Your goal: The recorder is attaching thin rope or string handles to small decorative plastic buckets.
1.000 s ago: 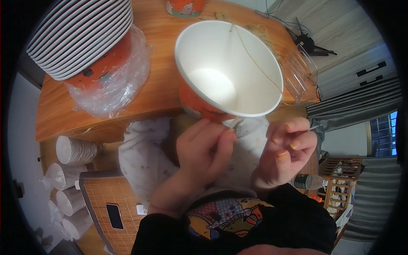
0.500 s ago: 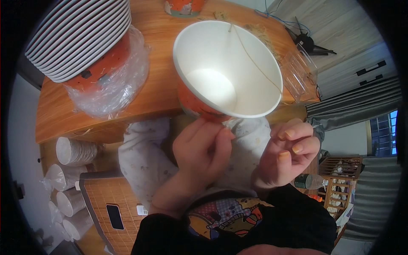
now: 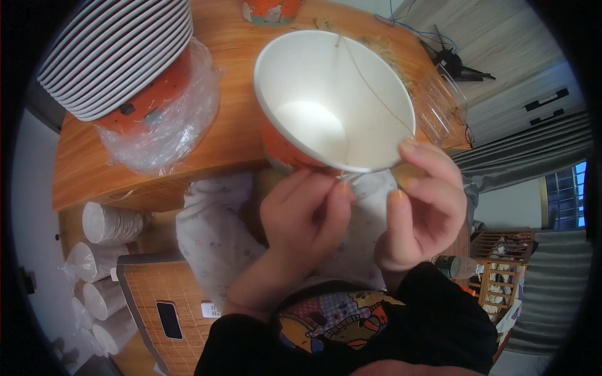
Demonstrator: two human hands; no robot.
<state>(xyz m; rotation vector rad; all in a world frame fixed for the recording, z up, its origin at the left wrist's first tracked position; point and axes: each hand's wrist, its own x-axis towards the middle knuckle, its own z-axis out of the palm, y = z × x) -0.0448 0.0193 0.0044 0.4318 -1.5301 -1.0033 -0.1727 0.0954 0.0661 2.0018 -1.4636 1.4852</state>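
1. The white paper cup [image 3: 335, 100], orange on the outside, is tipped so its open mouth faces up toward the camera. It sits just above both hands, with its lower rim touching the fingertips.
2. A thin pale string [image 3: 376, 94] runs across the mouth of the cup, from the far rim down to the near rim on the right. Its long axis slants from upper left to lower right.
3. The left hand [image 3: 304, 216] is pinched shut, thumb and fingers together on the near end of the string right at the lower rim of the cup.
4. The right hand [image 3: 423, 210] is loosely curled, with the fingertips against the rim at the right. Whether it grips the cup or the string, I cannot tell.
5. Both hands are at the rim, but the left one is nearer the string's end.
6. Counts: one cup in hand, one string, two hands.
7. On the wooden surface [image 3: 232, 135] a tilted stack of cups [image 3: 119, 56] lies in a clear plastic wrap, well to the left of the held cup. About ten rims show.
8. One more orange cup [image 3: 271, 9] stands at the far edge of the surface.
9. Lower left, near the floor, several more stacks of white cups [image 3: 103, 250] lie beside a woven box [image 3: 166, 301].
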